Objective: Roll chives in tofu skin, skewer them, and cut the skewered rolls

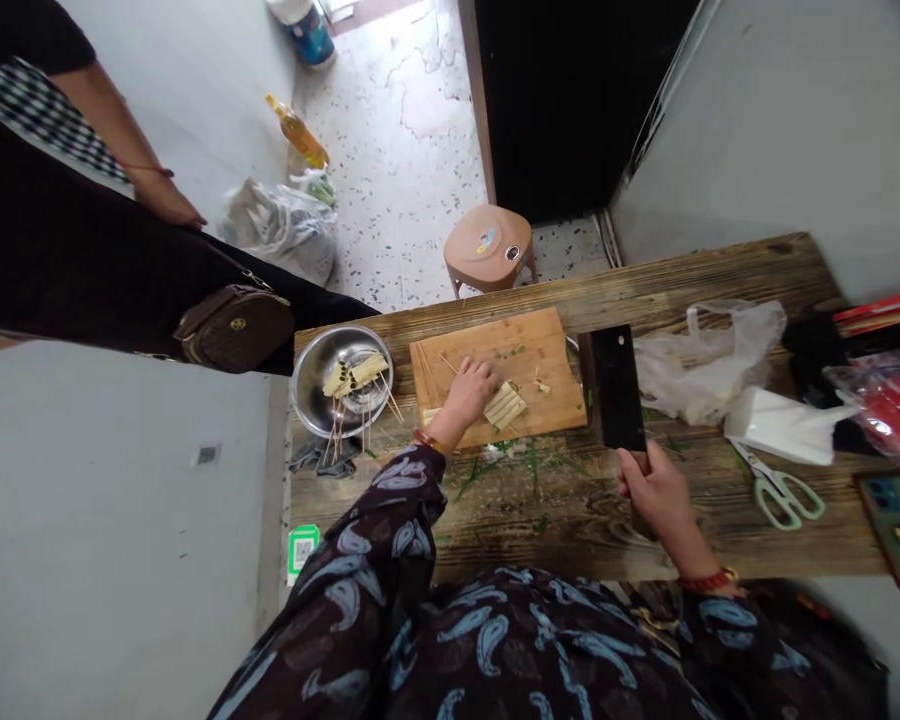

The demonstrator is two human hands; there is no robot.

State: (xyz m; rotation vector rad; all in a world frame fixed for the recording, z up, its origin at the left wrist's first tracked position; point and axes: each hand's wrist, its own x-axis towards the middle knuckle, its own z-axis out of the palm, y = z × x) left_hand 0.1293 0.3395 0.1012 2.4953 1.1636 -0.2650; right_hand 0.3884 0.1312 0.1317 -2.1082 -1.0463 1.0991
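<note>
My right hand [658, 490] is closed round the wooden handle of a broad, dark cleaver [619, 390], its blade raised just off the right side of the cutting board [544, 340]. On the board, my left hand [474, 390] has its fingers curled down against the left end of pale tofu-skin rolls [505, 406] laid side by side. The fingertips are partly hidden. Thin wooden skewers [448, 363] poke out by that hand. A small cut-off scrap [542, 386] and green bits lie further right. Left of the board, a steel bowl [304, 388] holds skewered rolls [355, 374] with green filling.
Green trimmings [487, 470] litter the wooden table [435, 545]. To the right are a plastic bag [709, 355], a white container [784, 425], scissors [784, 500] and a phone [896, 530]. A stool [487, 245] stands beyond the table; another person [105, 240] stands at left.
</note>
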